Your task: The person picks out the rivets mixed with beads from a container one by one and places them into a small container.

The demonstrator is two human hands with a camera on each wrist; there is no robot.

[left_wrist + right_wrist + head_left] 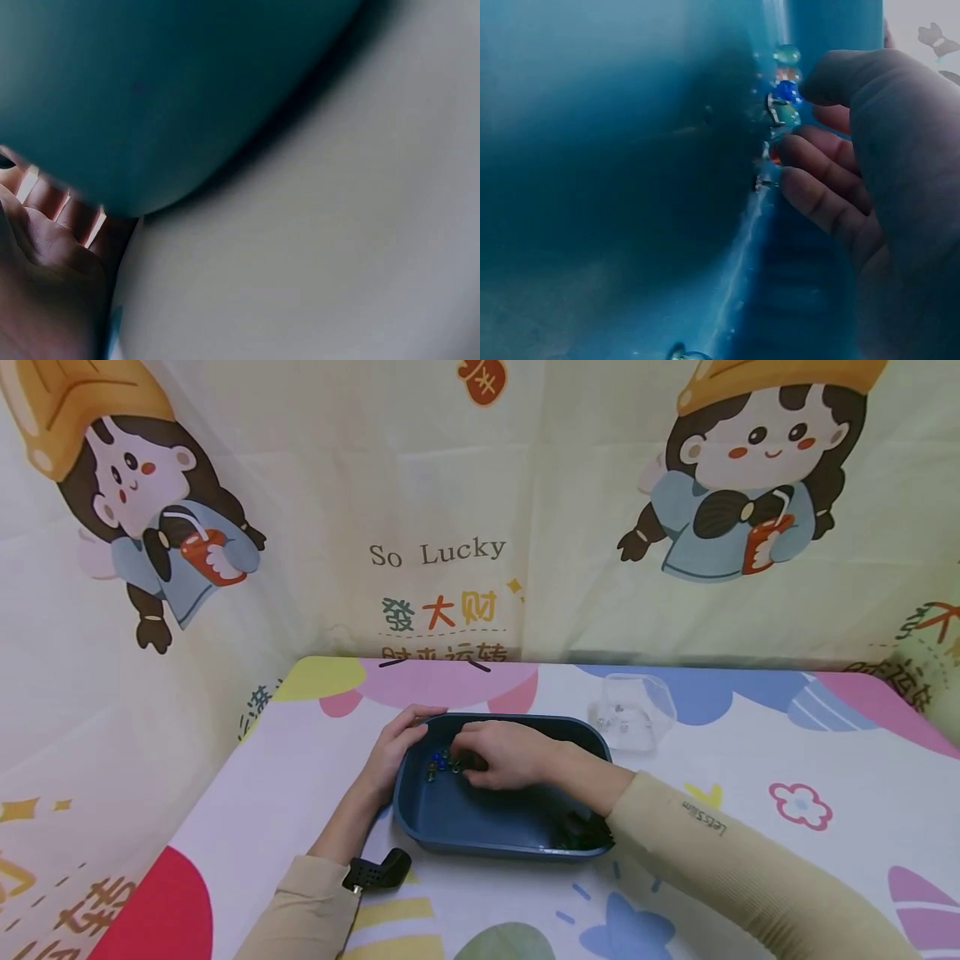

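A dark blue basin (495,845) stands on the table. My left hand (392,747) grips its back left corner, the thumb at the rim and the fingers outside. In the left wrist view, that hand (56,247) lies against the basin's outer wall (150,97). My right hand (506,753) reaches inside, beside small glass marbles (438,763) at the left end. The right wrist view shows a blue marble (788,91) and green ones (786,114) in a row along the basin's edge. There my right hand's fingers (821,169) are loosely bent close to them, apart from the thumb.
Behind the basin on the right stands a clear plastic box (651,714) with several small bits in it. A patterned cloth (720,802) covers the table. A printed curtain (570,527) hangs behind and at the left. Shiny reflections and bubbles show in the basin.
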